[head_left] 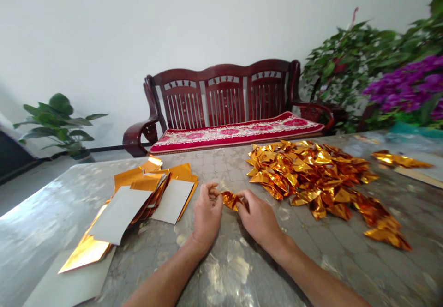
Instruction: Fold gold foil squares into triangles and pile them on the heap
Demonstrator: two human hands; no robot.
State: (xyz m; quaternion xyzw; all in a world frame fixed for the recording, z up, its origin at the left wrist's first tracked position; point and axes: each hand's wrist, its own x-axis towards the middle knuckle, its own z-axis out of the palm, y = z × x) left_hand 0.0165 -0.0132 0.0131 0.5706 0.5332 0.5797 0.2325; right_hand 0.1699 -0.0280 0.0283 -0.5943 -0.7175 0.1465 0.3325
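Observation:
Between my two hands, above the middle of the table, is a small folded piece of gold foil paper (230, 200). My left hand (208, 210) pinches its left end between thumb and fingers. At its right end, the thumb and fingers of my right hand (258, 214) are closed on it. To the right lies a heap of folded gold foil pieces (308, 173), crumpled and pointed in shape. Left of my hands are loose stacks of flat foil sheets, some with the gold side (182, 172) up and others with the grey-white side (121, 210) up.
The table (238, 270) has a patterned, glossy cover. Behind it stands a dark red wooden bench (224, 94) with a red and white cushion (238, 131). Potted plants (58, 122) are at left; purple flowers (408, 85) are at right. A gold piece (401, 160) lies near the right edge.

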